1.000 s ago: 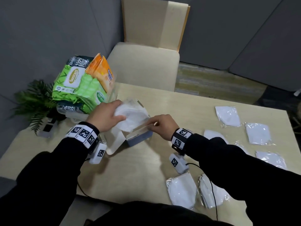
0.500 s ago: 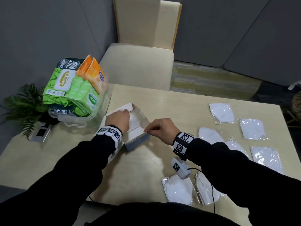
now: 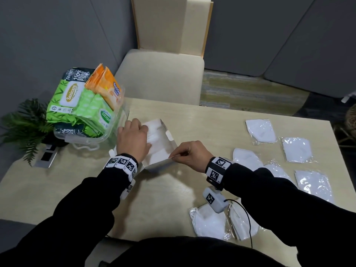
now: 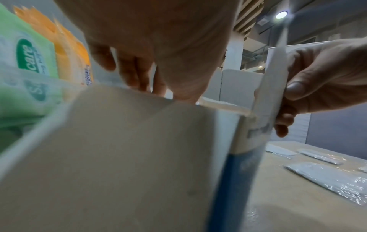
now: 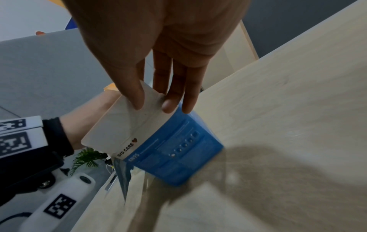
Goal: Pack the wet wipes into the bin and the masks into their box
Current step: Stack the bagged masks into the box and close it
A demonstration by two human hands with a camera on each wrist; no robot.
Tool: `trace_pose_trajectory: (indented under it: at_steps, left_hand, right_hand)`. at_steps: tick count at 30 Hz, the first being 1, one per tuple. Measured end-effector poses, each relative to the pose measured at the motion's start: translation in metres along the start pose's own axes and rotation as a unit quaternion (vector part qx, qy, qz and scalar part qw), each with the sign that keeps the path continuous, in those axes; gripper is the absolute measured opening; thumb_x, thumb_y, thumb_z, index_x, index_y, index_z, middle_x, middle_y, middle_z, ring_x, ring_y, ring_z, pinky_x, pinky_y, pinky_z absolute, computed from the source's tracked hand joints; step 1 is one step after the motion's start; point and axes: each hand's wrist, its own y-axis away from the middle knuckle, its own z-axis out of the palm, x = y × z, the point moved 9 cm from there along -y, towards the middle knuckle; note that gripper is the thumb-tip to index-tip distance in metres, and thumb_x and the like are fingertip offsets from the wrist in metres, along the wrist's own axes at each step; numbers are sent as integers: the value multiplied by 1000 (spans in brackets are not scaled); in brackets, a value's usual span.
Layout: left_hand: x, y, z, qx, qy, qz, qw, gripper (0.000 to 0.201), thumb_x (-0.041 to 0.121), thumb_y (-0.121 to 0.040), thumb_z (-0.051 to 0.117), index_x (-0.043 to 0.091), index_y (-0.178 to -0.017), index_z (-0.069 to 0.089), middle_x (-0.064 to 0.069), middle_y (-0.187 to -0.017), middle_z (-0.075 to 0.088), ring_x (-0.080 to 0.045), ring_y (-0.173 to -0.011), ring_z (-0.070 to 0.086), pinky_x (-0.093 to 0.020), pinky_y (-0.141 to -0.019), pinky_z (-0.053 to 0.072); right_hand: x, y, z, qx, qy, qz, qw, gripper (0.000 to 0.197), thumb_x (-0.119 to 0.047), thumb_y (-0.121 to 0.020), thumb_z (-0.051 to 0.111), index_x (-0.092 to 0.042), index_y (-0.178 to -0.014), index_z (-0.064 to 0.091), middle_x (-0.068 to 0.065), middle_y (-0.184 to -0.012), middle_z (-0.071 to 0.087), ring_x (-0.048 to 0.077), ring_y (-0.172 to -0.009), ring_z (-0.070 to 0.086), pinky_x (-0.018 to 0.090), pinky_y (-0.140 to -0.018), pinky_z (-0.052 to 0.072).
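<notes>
On table (image 3: 158, 193) — right fingers (image 5: 137, 100) pinch box flap (image 5: 127, 125), left fingers (image 3: 143, 130) flat inside.

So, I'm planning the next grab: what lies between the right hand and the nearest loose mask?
In the head view only bare table separates the right hand from the nearest mask.

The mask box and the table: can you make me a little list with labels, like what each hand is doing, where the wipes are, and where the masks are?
left hand: reaching into the open mask box, on a white mask inside
right hand: pinching the box's near flap
box colour: blue with white flaps
wet wipes: green and orange packs standing in the clear bin, left of the box
loose masks: wrapped, white, lying on the table to the right and near the person
masks left to pack: at least seven in view
</notes>
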Motion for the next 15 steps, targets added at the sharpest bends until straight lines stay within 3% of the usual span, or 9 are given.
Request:
trace_pose_trajectory:
  at_steps: [3,6,8,10,13,15]
  left_hand:
    - [-8,-2,-3,8,26,-8,1000,62,50,-63,89,27,-117,69,-4,-120,50,-28,-111,48,-42,-89,37]
    - [-5,-5,21,-84,129,-12,988,79,42,-66,91,26,-129,46,-5,-125,54,-29,-108,58,-42,-90,47]
    - [-1,-5,30,-123,174,-19,977,85,37,-66,90,28,-129,35,-7,-122,60,-31,-103,62,-43,-84,51]
    - [-1,-4,34,-125,191,-28,973,92,34,-67,90,27,-138,31,-9,-127,62,-32,-108,62,-44,-88,52]
    - [-4,-3,42,-136,203,-37,969,114,36,-67,92,25,-155,21,-13,-140,54,-34,-124,55,-46,-101,48]
    - [-4,-2,43,-124,193,-29,973,119,42,-64,93,22,-157,21,-12,-144,49,-34,-129,51,-45,-105,44]
  right_hand:
    - [0,3,1,-21,-11,3,1000,9,-17,-88,78,-22,-92,84,-6,-84,78,4,-70,64,19,-68,49]
    - [-2,8,4,-53,-36,12,998,9,-30,-89,79,-22,-89,84,-6,-83,78,9,-71,68,28,-71,55]
    - [-3,9,-2,-57,-75,40,995,20,-38,-92,75,-21,-86,82,-3,-79,76,15,-63,68,31,-60,56]
    - [-9,2,-18,-14,-60,40,997,23,-40,-96,70,-21,-87,80,-2,-79,76,16,-59,66,30,-54,53]
    - [-27,-26,-44,75,82,-18,994,13,-30,-95,69,-23,-97,79,-6,-88,77,11,-73,66,31,-72,54]
    - [-38,-53,-45,81,129,-45,987,16,-24,-94,68,-22,-107,76,-4,-101,74,12,-83,63,30,-81,50]
